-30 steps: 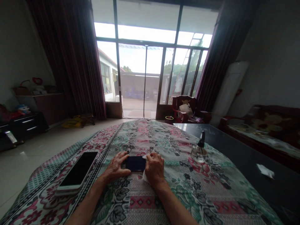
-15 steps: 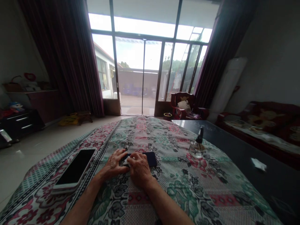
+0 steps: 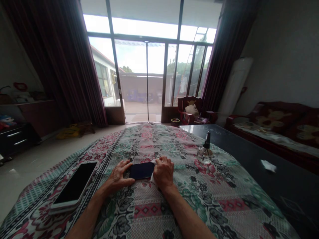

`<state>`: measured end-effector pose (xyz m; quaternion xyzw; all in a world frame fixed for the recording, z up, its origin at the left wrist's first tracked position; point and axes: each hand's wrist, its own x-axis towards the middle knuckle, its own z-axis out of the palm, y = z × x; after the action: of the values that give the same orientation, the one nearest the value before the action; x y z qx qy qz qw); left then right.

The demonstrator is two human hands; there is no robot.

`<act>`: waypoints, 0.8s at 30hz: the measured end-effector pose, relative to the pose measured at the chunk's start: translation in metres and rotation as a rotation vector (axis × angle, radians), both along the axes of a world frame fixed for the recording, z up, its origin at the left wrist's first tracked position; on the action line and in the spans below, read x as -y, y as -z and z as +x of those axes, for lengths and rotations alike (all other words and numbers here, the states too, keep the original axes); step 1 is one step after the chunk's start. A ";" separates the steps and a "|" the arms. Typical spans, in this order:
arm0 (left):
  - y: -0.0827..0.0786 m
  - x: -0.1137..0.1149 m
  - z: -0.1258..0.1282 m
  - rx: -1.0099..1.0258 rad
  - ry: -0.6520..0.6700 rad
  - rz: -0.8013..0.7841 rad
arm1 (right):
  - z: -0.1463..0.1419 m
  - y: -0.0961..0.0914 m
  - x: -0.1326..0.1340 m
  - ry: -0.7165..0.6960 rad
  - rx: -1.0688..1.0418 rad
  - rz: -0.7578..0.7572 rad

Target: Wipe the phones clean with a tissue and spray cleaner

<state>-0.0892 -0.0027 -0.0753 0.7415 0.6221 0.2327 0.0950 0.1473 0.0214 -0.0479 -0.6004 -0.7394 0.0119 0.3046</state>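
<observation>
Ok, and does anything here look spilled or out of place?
A crumpled white scrap lies loose on the dark tabletop at right, like a stray tissue. The clear bottle stands upright, and no spill shows around it or the dark phone.

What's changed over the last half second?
The right hand, with the tissue in its grip, moved rightward along the dark phone, from near its left end to its right end. Nothing was let go. The left hand stayed at the left end; the white phone and bottle stayed put.
</observation>
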 end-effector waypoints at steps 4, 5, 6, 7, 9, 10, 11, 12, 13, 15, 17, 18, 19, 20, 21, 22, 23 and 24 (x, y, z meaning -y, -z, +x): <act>0.000 0.000 -0.001 0.001 0.000 0.005 | -0.004 0.000 0.001 -0.013 0.044 -0.029; 0.000 0.001 -0.001 -0.003 0.000 0.002 | -0.006 0.000 0.003 -0.045 0.048 -0.023; -0.001 0.001 -0.001 -0.008 0.002 -0.003 | -0.009 0.000 0.004 -0.083 0.052 -0.016; -0.002 0.001 -0.001 -0.014 0.005 -0.012 | -0.012 0.001 0.006 -0.122 0.054 -0.008; -0.003 0.002 -0.001 -0.025 0.014 -0.032 | -0.018 0.003 0.011 -0.199 0.057 0.000; -0.004 0.002 -0.001 -0.030 0.018 -0.039 | -0.022 0.004 0.013 -0.232 0.058 -0.003; -0.004 0.002 -0.001 -0.035 0.022 -0.045 | -0.025 0.005 0.015 -0.265 0.058 -0.009; -0.004 0.002 -0.002 -0.039 0.027 -0.049 | -0.028 0.006 0.017 -0.299 0.058 -0.017; -0.004 0.002 -0.003 -0.042 0.033 -0.053 | -0.031 0.007 0.020 -0.333 0.058 -0.028; -0.003 0.001 -0.005 -0.046 0.052 -0.073 | -0.035 0.008 0.023 -0.394 0.061 -0.051; -0.001 0.001 -0.008 -0.046 0.073 -0.090 | -0.036 0.006 0.026 -0.446 0.064 -0.063; -0.001 0.001 -0.010 -0.043 0.084 -0.093 | -0.036 0.005 0.028 -0.470 0.065 -0.062; 0.000 0.001 -0.011 -0.039 0.094 -0.094 | -0.036 0.004 0.028 -0.495 0.063 -0.056; 0.000 0.001 -0.013 -0.037 0.102 -0.093 | -0.036 0.003 0.029 -0.519 0.059 -0.047; 0.000 0.001 -0.014 -0.034 0.107 -0.093 | -0.036 0.002 0.030 -0.540 0.054 -0.038; -0.001 0.001 -0.014 -0.033 0.112 -0.096 | -0.035 0.001 0.030 -0.555 0.048 -0.029; -0.002 0.002 -0.014 -0.033 0.114 -0.105 | -0.036 0.000 0.030 -0.564 0.041 -0.022; -0.004 0.002 -0.013 -0.033 0.112 -0.115 | -0.036 0.000 0.030 -0.569 0.037 -0.015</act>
<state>-0.1026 -0.0047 -0.0716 0.7722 0.5936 0.1784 0.1400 0.1110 -0.0089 -0.0475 -0.3712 -0.8834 0.0917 0.2711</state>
